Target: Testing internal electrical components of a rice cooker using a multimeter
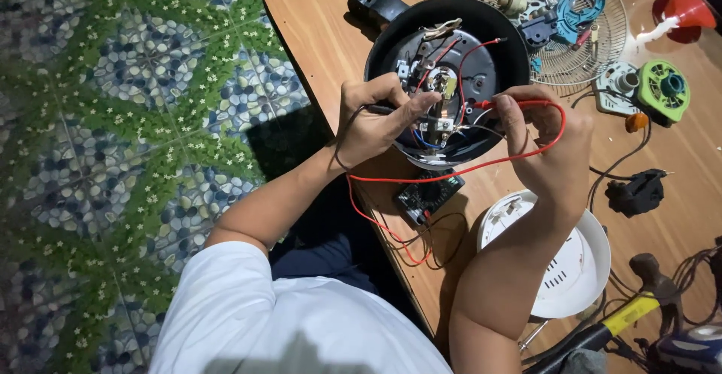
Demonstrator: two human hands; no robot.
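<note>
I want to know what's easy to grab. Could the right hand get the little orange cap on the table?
Probably yes. The right hand holds a red probe over the black appliance base, and the orange cap lies on bare wood just beyond it, with only thin wires nearby.

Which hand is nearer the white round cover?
Right. The right hand is just above the white round cover; the left hand is farther, over the black appliance base.
</note>
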